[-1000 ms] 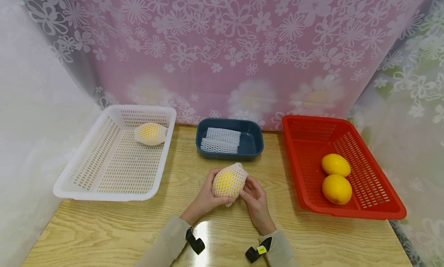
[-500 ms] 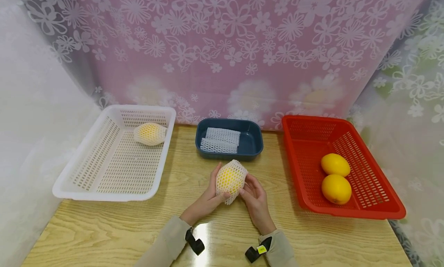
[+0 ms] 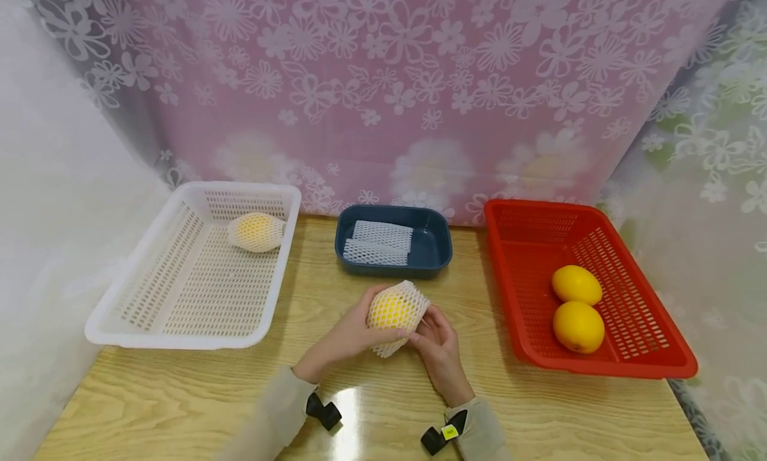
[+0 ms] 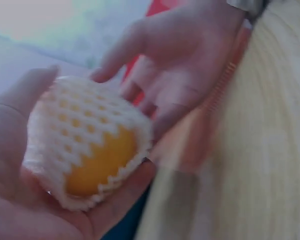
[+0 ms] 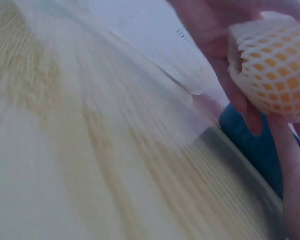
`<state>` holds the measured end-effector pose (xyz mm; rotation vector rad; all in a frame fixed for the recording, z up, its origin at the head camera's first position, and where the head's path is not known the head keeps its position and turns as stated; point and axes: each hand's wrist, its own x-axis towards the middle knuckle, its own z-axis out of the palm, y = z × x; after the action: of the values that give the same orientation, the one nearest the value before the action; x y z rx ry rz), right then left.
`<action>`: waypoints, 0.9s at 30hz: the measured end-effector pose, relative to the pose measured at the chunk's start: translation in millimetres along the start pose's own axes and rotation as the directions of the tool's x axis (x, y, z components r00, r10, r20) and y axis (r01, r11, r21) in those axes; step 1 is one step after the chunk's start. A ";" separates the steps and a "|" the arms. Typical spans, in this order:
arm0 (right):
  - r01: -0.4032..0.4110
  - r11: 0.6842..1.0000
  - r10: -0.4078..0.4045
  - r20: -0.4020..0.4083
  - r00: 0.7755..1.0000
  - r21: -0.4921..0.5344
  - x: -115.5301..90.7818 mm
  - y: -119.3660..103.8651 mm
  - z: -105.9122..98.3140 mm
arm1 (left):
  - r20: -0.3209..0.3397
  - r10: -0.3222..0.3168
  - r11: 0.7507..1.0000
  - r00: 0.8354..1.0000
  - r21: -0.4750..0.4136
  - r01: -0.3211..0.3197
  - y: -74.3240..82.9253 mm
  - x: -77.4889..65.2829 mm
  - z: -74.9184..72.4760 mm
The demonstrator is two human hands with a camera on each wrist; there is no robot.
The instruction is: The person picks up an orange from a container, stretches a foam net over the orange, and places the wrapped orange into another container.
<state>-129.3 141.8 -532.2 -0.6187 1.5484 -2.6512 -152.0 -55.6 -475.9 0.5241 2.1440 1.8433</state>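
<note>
A yellow fruit in a white foam net sleeve [image 3: 395,314] is held above the table at the middle of the head view. My left hand [image 3: 350,331] grips it from the left, its thumb across the near side. In the left wrist view, bare yellow skin of the fruit [image 4: 102,162] shows at the sleeve's open end. At the right side, my right hand [image 3: 440,351] has its thumb and fingers at the sleeve's edge and appears to pinch it; the fingertips are partly hidden. The right wrist view shows the netted fruit [image 5: 282,75] between both hands.
A white basket [image 3: 180,338] at left holds another netted fruit [image 3: 256,232]. Behind the hands, a dark blue tray [image 3: 431,244] contains flat foam nets [image 3: 377,251]. At right, a red basket [image 3: 521,281] holds two bare yellow fruits [image 3: 578,326]. A floral curtain hangs behind the table.
The netted fruit was tilted more upright half a second ago and now leans over again. My left hand has shifted around it, and its forearm has moved slightly left. The right hand stays beside it.
</note>
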 end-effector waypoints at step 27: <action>0.035 0.996 -0.023 0.143 0.990 -0.082 -0.8 1.8 -2.8 | 0.080 0.058 0.794 0.995 0.601 -0.095 116.5 -62.1 -61.3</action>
<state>-129.8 143.4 -535.2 -0.8205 1.6299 -2.5102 -110.7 -122.5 -353.4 0.7898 2.6907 1.1057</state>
